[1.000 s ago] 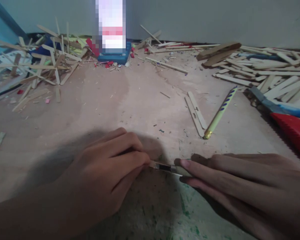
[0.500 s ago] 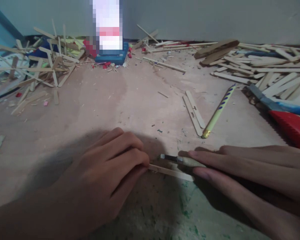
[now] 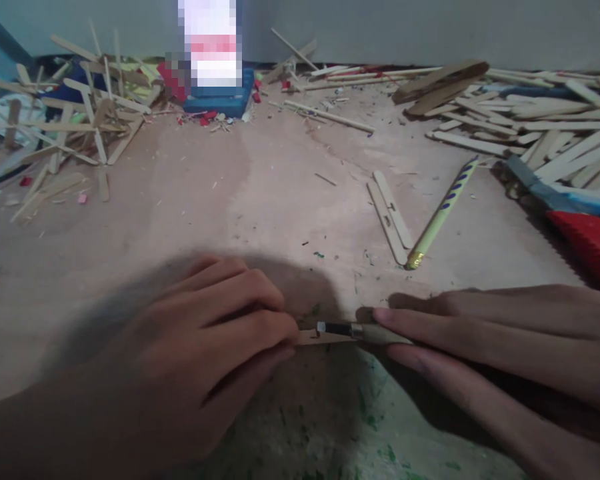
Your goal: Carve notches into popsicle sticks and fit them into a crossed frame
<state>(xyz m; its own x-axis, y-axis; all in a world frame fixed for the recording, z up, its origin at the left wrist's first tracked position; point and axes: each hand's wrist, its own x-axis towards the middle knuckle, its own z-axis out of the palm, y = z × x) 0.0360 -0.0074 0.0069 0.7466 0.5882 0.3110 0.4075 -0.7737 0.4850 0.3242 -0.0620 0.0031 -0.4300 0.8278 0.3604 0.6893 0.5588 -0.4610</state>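
Tool (image 3: 337, 329) lower, in pinched right hand (image 3: 525, 340)

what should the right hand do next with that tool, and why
Probably the right hand should lower the tool slightly, bringing its tip onto the dark nick in the wooden stick: the tip is right beside that nick, the left hand holds the stick, and two sticks farther off bear similar nicks.

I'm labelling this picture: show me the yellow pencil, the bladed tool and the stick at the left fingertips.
Yellow pencil (image 3: 442, 213), head view: middle of barrel.
Bladed tool (image 3: 370, 333), head view: front of handle.
Stick (image 3: 327, 339), head view: exposed part.
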